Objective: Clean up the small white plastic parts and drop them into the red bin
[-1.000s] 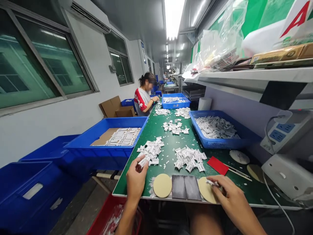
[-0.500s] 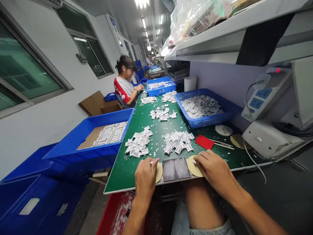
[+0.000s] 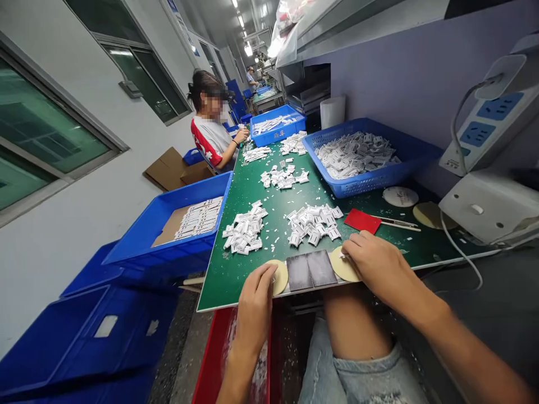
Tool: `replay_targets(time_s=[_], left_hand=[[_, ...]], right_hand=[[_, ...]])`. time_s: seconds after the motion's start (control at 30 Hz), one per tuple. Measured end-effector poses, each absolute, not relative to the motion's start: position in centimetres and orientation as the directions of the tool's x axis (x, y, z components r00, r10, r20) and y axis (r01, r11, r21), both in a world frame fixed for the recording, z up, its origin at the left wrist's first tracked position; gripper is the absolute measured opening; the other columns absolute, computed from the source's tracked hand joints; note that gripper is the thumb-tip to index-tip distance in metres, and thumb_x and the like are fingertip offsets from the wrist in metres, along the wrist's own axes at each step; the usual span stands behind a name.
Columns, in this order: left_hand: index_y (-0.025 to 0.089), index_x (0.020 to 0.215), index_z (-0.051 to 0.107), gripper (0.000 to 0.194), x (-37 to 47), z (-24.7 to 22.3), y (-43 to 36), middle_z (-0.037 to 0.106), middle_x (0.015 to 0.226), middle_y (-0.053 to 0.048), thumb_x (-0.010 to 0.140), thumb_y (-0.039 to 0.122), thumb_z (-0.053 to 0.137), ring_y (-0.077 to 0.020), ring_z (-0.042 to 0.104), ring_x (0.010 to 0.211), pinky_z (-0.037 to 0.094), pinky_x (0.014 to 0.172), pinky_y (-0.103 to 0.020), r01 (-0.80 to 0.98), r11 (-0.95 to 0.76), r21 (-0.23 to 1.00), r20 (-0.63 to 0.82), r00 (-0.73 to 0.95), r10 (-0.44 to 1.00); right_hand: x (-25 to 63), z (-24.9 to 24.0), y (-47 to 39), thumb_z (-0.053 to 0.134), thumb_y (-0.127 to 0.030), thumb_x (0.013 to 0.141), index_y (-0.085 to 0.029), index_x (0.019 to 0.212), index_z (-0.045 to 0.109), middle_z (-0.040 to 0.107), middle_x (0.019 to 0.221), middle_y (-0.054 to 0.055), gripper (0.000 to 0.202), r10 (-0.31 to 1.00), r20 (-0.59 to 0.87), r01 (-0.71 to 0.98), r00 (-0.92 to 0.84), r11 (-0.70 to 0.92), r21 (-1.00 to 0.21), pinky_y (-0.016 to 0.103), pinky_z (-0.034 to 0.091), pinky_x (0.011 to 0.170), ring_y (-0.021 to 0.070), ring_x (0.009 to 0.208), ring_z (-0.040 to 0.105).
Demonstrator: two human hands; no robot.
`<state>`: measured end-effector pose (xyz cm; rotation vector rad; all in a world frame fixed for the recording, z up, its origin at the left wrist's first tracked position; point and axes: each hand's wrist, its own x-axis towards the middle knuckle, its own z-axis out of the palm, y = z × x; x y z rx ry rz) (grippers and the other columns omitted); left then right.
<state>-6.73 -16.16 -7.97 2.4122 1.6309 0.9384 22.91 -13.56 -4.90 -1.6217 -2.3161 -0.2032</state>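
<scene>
My left hand point(image 3: 256, 286) is closed at the left yellow disc point(image 3: 281, 278), its fingers pinched over something mostly hidden. At the right yellow disc point(image 3: 343, 266), my right hand point(image 3: 373, 257) pinches a small white piece point(image 3: 342, 256). Two dark grey plates point(image 3: 311, 270) lie side by side between the discs along the table's front edge. Beyond them are a left pile of white pieces point(image 3: 245, 230) and a right pile of white pieces point(image 3: 314, 223). A red pad point(image 3: 362, 221) lies beside tweezers point(image 3: 398, 223).
On the green table point(image 3: 273, 216) stand a blue basket of white pieces point(image 3: 322, 168) and a farther blue tray point(image 3: 278, 134). A person point(image 3: 213, 134) sits at the left edge. A power strip point(image 3: 488, 126) hangs right; a red bin point(image 3: 214, 342) is below.
The view has shifted, so the table appears higher. My left hand has lowered onto the left disc, with its fingers pointing more inward. My right hand stays at the right disc.
</scene>
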Motion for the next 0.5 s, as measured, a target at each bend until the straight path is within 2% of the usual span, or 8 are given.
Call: replay_targets(time_s=[0.2,0.4,0.5], left_hand=[[0.023,0.129,0.054,0.035,-6.4,-7.0,-15.6,0.063,0.125,-0.008,0.095,0.022,0.047,-0.0183,0.061,0.113,0.050,0.096,-0.031,0.759,-0.379,0.529,0.429,0.147,0.891],[0.024,0.123,0.061,0.031,-5.9,-6.4,-14.8,0.069,0.111,-0.007,0.094,0.027,0.051,-0.0188,0.065,0.099,0.051,0.086,-0.031,0.761,-0.346,0.548,0.395,0.129,0.910],[0.024,0.110,0.067,0.022,-6.1,-6.6,-15.3,0.071,0.107,-0.006,0.092,0.030,0.055,-0.0207,0.064,0.097,0.050,0.085,-0.034,0.811,-0.343,0.474,0.449,0.112,0.887]], right_hand=[[22.7,-4.6,-13.5,0.051,-0.018,0.093,-0.021,0.078,0.055,0.057,0.079,0.004,0.016,0.918,0.286,0.947,-0.274,0.310,-0.087,0.033,0.028,0.066,0.0194,0.076,0.046],[22.5,-4.6,-14.4,0.050,-0.024,0.095,-0.020,0.081,0.057,0.059,0.087,0.004,0.015,0.927,0.302,0.954,-0.222,0.270,-0.130,0.032,0.027,0.062,0.0193,0.084,0.047],[22.5,-4.5,-14.8,0.050,-0.024,0.095,-0.020,0.082,0.057,0.060,0.088,0.005,0.016,0.927,0.309,0.953,-0.214,0.267,-0.140,0.031,0.025,0.059,0.0192,0.086,0.047]])
